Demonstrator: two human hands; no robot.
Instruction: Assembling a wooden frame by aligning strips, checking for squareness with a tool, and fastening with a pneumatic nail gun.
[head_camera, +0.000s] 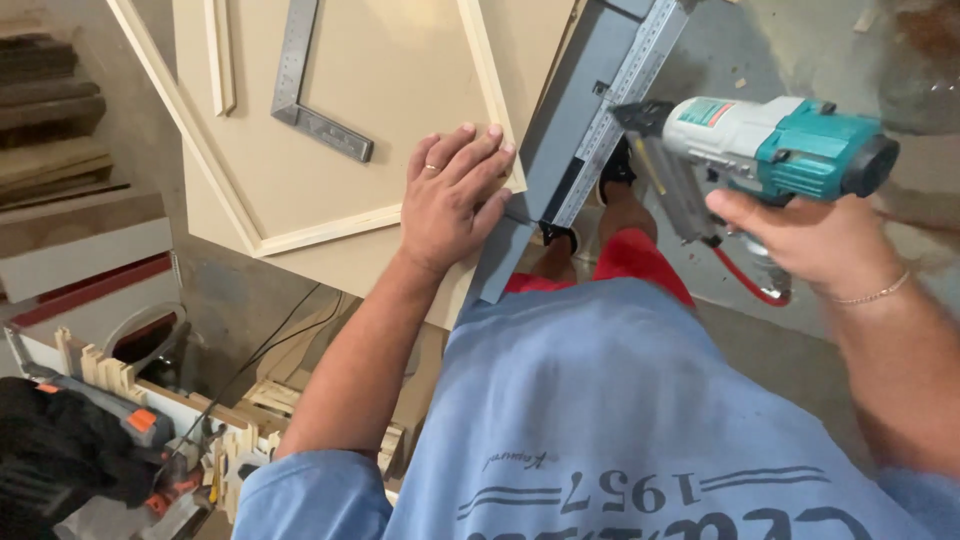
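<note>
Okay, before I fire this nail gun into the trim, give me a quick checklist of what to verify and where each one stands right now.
1. Left hand pressing the trim strip flat on the beige panel: ok.
2. Fingertips clear of the nailing spot: cannot tell.
3. Nail gun gripped in the right hand: ok.
4. Gun nose on the trim: not ok, off the panel.
5. Red air hose clear: ok.
6. Steel square clear of that corner: ok.
</note>
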